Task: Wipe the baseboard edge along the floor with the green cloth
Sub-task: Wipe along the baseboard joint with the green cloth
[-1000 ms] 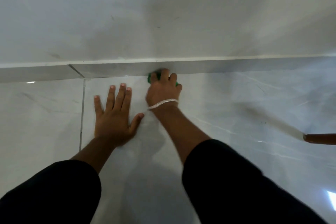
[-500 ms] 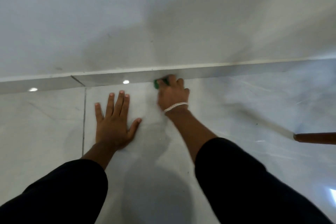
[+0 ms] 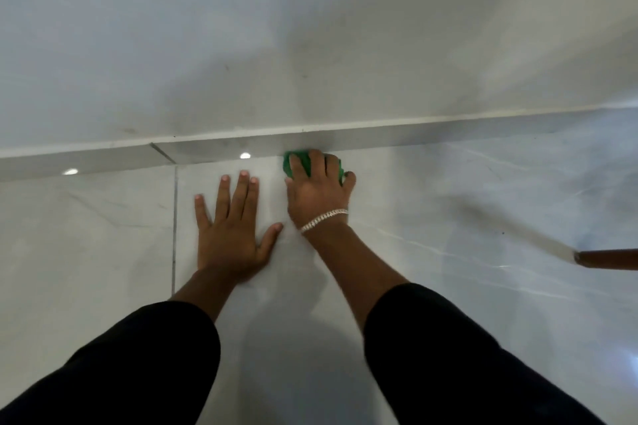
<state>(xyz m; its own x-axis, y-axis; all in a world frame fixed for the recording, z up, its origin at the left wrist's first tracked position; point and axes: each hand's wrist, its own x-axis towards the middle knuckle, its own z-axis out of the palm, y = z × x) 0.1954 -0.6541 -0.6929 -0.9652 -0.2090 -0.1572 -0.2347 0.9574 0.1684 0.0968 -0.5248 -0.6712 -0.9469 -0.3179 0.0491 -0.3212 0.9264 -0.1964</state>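
My right hand, with a silver bracelet at the wrist, presses a bunched green cloth against the foot of the grey baseboard, where it meets the glossy floor. Most of the cloth is hidden under my fingers; only bits show at the left and right of the hand. My left hand lies flat on the floor tile just to the left, fingers spread, holding nothing. Both forearms come out of black sleeves.
A white wall rises above the baseboard. A brown wooden furniture leg pokes in at the right edge. A grout line runs down the pale marble-look floor left of my left hand.
My right hand and the cloth slid right along the baseboard, then came back a little toward the left hand. The left hand stayed planted flat on the floor.
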